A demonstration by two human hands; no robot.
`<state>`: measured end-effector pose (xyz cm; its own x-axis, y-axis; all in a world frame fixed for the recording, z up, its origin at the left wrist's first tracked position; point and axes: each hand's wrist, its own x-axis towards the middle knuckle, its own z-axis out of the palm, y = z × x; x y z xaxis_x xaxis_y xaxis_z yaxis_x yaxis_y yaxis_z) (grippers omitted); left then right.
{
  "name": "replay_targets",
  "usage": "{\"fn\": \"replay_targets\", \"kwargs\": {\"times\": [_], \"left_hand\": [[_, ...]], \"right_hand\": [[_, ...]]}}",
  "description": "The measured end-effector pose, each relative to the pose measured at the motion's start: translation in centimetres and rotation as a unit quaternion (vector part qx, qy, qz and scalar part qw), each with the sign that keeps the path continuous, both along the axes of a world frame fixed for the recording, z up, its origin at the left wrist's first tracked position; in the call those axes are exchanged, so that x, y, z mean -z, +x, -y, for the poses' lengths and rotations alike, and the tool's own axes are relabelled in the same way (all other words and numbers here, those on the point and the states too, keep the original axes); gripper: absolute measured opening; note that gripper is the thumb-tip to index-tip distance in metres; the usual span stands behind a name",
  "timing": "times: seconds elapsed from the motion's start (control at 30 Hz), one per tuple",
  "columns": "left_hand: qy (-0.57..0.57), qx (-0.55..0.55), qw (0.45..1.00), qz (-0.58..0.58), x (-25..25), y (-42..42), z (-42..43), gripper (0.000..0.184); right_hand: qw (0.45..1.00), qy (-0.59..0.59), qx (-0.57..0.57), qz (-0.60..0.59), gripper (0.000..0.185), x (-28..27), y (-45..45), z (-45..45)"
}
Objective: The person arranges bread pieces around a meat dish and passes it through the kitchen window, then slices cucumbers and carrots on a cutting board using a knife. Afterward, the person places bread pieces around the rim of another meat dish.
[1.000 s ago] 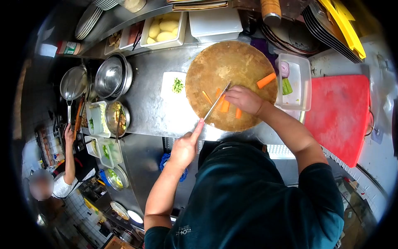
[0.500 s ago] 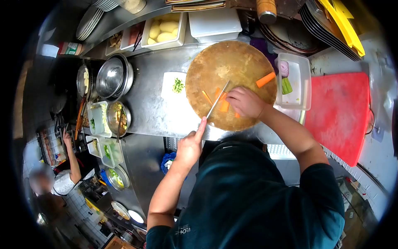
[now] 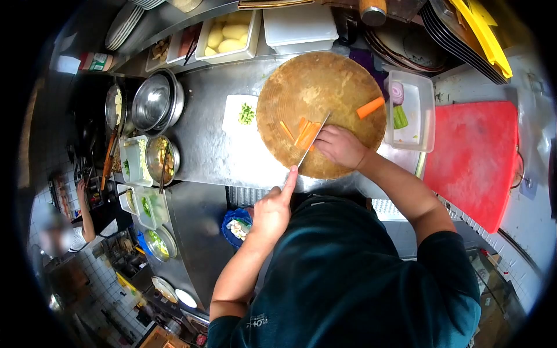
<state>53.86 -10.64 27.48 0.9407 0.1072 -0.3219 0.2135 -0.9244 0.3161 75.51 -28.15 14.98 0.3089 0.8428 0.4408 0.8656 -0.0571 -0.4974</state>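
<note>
Left fingers (image 3: pixel 289 180) grasping knife (image 3: pixel 314 140) | right fingers (image 3: pixel 330 138) beside carrot slices (image 3: pixel 304 137), hold unclear | knife shifted right, more slices exposed

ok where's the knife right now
In the head view, the knife is just above and right of centre, in the left hand, over the round wooden board, blade beside the cut carrot pieces and right hand.

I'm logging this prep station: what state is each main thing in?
Knife: gripped
Left hand: closed on the knife, index finger extended
Right hand: fingers curled beside the knife
Carrot pieces: cut, partly hidden
Greens: finely chopped
White box: lid on
Clear container: open
Steel bowls: nested
</note>
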Motion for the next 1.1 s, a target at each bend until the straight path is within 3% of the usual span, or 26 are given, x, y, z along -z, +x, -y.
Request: {"fn": "replay_targets", "kwargs": {"times": [0.17, 0.37, 0.67, 0.93, 1.1], "left_hand": [[0.028, 0.002, 0.999, -0.043, 0.0, 0.0, 0.9, 0.097], [0.022, 0.000, 1.000, 0.012, 3.3, 0.6, 0.5, 0.095], [-0.001, 0.003, 1.000, 0.001, -0.2, 0.2, 0.6, 0.094], [0.011, -0.004, 1.000, -0.009, 2.8, 0.8, 0.8, 0.094], [-0.002, -0.004, 1.000, 0.016, 1.6, 0.9, 0.9, 0.095]], "right_hand": [[1.000, 0.000, -0.005, -0.002, 0.027, -0.2, 0.2, 0.0], [1.000, -0.002, -0.008, -0.013, 0.029, 0.3, 0.5, 0.1], [1.000, 0.004, -0.012, -0.003, 0.031, 0.5, 0.2, 0.5], [1.000, 0.002, -0.004, 0.007, 0.027, 0.8, 0.2, 0.4], [1.000, 0.001, -0.003, -0.003, 0.024, 0.3, 0.3, 0.5]]}}
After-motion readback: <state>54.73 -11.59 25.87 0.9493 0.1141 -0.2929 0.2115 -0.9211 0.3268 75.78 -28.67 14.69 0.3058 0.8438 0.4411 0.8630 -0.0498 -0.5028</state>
